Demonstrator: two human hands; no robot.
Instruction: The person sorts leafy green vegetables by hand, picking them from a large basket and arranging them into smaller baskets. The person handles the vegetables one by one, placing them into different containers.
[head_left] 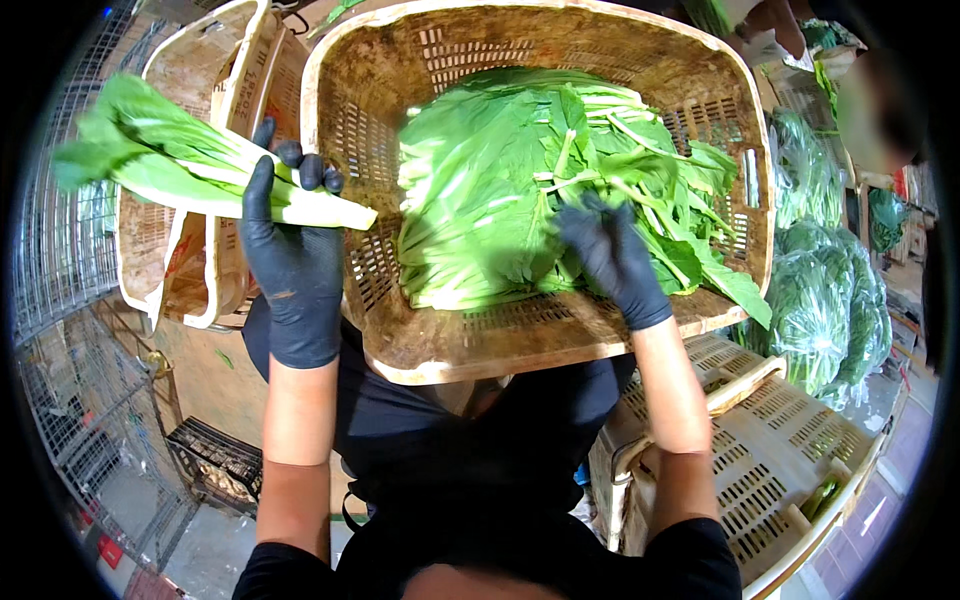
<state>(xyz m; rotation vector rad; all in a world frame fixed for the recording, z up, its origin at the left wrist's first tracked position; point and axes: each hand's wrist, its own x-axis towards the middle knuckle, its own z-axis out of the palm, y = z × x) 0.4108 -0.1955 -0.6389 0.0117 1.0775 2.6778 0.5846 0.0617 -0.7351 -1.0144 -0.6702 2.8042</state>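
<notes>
My left hand (292, 275), in a black glove, is closed around a leafy green (205, 170) with thick pale stems, held over the crate's left rim. Its cut stem end points right and its leaves point left. Before me stands a wide, dirt-stained plastic crate (480, 365). Neatly layered greens (470, 200) fill its middle, and looser leaves with bare stalks (690, 225) lie on the right, one drooping over the near rim. Just above these leaves is my right hand (620, 260), also black-gloved. Its fingers look bent but are blurred, so any hold on a leaf is unclear.
Stacked, similar crates (225, 255) stand at the left beside a wire rack (60, 230). On the right are clear bags of greens (815, 300) and an upturned-looking pale crate (760, 480). A black crate (215, 460) sits low left. Another person (880, 110) is at the far right.
</notes>
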